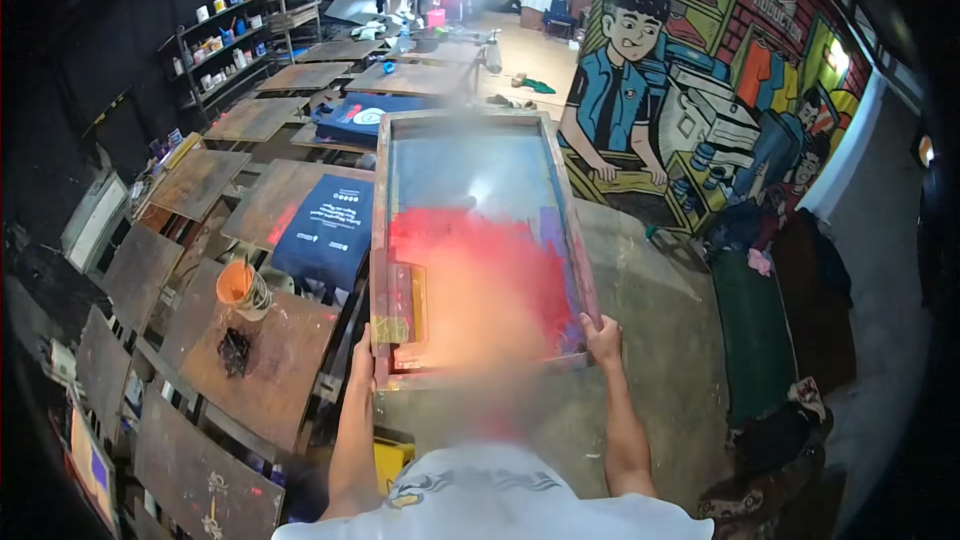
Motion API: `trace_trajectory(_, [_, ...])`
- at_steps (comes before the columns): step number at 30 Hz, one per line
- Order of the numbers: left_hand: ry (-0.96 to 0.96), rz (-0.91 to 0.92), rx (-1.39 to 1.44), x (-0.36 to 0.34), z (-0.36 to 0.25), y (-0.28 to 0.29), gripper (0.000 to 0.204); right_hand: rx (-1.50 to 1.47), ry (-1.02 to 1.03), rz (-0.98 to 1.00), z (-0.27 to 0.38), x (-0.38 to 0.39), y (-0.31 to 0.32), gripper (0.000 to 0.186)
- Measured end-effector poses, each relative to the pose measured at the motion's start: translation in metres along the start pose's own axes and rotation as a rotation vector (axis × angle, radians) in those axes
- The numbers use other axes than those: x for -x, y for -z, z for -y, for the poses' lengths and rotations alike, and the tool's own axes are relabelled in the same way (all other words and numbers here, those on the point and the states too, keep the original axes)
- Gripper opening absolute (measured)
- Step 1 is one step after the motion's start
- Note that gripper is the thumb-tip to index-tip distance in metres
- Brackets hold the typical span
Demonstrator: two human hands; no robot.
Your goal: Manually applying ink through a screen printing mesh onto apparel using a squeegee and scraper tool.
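Note:
A wooden-framed printing screen (578,225) is held up in front of my body, its far end pointing away from me. Red ink covers much of the mesh; the far part looks blue-grey. My left hand (363,355) grips the near left side of the frame, while my right hand (603,340) grips the near right corner. Inside the frame, by the left rail, lies a squeegee (418,302) with a yellowish edge. A blurred patch hides part of the near mesh.
To the left run rows of wooden printing boards (270,365). One carries a bucket with orange inside (243,288) and a crumpled black thing (234,352). Dark blue printed fabric (330,230) lies on another. A painted mural wall (690,70) and a green padded bench (748,340) stand right.

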State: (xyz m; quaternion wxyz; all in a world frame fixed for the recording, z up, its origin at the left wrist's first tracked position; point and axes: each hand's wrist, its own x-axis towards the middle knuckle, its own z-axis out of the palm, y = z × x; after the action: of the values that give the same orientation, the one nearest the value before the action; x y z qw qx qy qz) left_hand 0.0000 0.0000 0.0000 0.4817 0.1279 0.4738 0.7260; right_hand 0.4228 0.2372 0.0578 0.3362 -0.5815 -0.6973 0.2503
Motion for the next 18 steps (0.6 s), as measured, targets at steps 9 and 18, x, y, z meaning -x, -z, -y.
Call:
trace_trajectory(9, [-0.06,-0.18,-0.039,-0.108,-0.066,-0.046,0.05,-0.021,0.095,0.135,0.033,-0.197,-0.109,0.053])
trace_trajectory(18, [-0.248,-0.456,0.153,-0.132,-0.089,-0.01,0.048,-0.168,0.311,0.394,0.136,-0.317,-0.23,0.053])
